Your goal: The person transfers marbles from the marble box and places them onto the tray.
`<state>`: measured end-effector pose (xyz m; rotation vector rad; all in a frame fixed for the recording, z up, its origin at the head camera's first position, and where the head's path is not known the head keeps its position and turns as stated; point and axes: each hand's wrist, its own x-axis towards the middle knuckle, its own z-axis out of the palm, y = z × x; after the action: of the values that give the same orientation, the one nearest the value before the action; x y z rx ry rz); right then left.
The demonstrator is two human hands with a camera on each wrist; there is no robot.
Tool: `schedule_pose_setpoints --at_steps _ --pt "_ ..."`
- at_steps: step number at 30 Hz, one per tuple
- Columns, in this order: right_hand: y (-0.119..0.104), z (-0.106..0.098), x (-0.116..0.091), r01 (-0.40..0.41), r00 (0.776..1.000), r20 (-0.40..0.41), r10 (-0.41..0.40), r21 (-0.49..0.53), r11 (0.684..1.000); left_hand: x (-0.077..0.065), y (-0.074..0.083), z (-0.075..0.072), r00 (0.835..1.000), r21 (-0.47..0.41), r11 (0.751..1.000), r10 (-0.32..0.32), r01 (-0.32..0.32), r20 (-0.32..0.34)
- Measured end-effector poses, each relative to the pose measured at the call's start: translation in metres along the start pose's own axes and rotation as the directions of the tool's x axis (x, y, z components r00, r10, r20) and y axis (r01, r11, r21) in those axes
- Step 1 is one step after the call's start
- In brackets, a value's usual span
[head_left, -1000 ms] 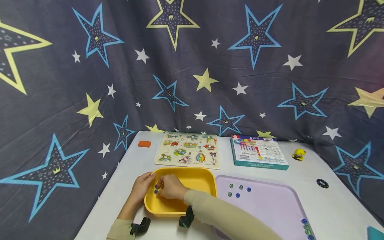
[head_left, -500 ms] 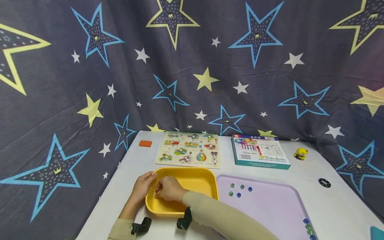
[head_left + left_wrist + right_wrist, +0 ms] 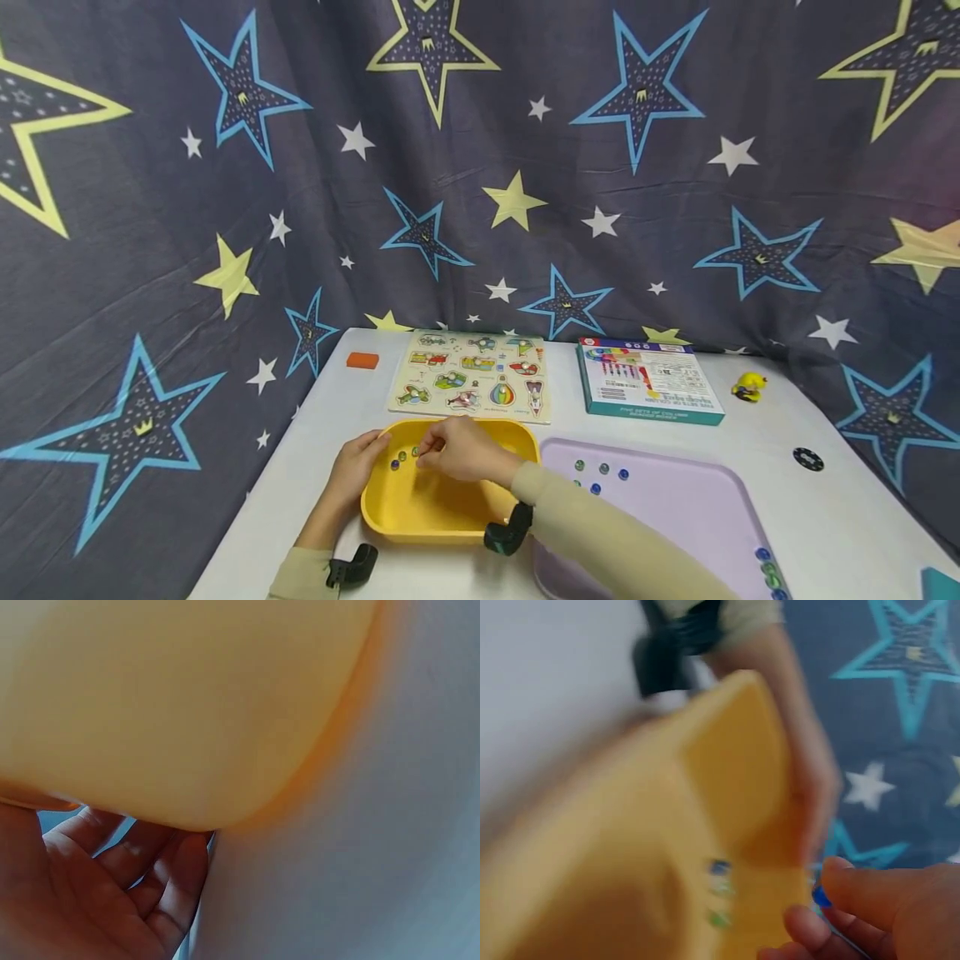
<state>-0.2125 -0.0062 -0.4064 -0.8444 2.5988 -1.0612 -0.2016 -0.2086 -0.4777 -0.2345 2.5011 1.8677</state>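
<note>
My left hand [image 3: 352, 468] grips the left end of the yellow tub [image 3: 420, 533]. In the left wrist view its fingers [image 3: 176, 889] curl against the tub's outer side. Over the tub's inside, my right hand [image 3: 461, 450] pinches a blue glass marble [image 3: 821, 896] between thumb and fingertips, seen in the right wrist view. Inside the tub near its far left corner lie a blue marble [image 3: 395, 465] and two greenish marbles, one green marble [image 3: 402, 456] between the others. The right wrist view is partly blurred.
Right of the tub is a lilac tray [image 3: 675, 517] holding several blue and green marbles [image 3: 623, 474]. Behind stand a picture puzzle board [image 3: 472, 375] and a teal-edged box [image 3: 648, 379]. An orange block [image 3: 362, 360], yellow toy duck [image 3: 748, 386] and black disc [image 3: 807, 459] lie farther out.
My right hand has lifted from the tub's left side and moved right and away, uncovering marbles at the far left corner. My left hand keeps its hold on the tub.
</note>
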Motion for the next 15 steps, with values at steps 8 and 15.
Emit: schedule_pose_setpoints --at_steps 8,15 --pt "0.024 -0.055 -0.049 -0.010 0.991 -0.130 0.034 0.180 0.984 -0.001 -0.003 -0.001 1.000 0.004 1.000 0.013 -0.013 0.000" --pt "0.071 -0.077 -0.096 -0.140 0.928 -0.277 0.249 0.360 0.922 -0.001 -0.003 -0.002 1.000 -0.010 1.000 0.004 -0.004 -0.006"
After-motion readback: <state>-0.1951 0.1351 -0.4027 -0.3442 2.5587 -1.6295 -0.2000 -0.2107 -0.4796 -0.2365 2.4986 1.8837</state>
